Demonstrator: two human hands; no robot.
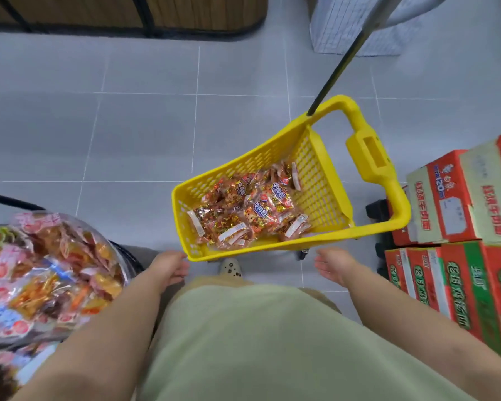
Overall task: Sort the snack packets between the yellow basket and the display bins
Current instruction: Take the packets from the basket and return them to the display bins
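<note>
Grey tiled floor [145, 134], shop aisle, seen from a standing position.

Far left: a display bin [121, 250], dark-rimmed and heaped with mixed wrapped snacks [49, 273]. It stands well apart from the basket.

Left hand [169, 269]: at the near left corner of the yellow basket [258, 248]. The fingers are loosely curled and grip nothing. Contact with the rim cannot be confirmed.

Centre: the basket sits on the floor, directly ahead of the person's shoe [230, 267]. The snack packets [252, 209] lie in a loose pile across its bottom, mostly one red-and-gold kind. A black pole [339, 65] rises from its far rim.

Right hand [334, 266]: near the basket's near right side, clear of it. The fingers are relaxed and slightly spread, and the hand is empty.

Far right: stacked red and green cartons [451, 198].

Assessment: sorting appears barely begun, and the step in hand is probably a reach into the basket. Recommended: steady the rim with one hand, then pinch a single packet by its sealed white edge rather than grab a handful. The wrappers look slippery and overlap. Carry each packet fully over the bin before letting go.
</note>
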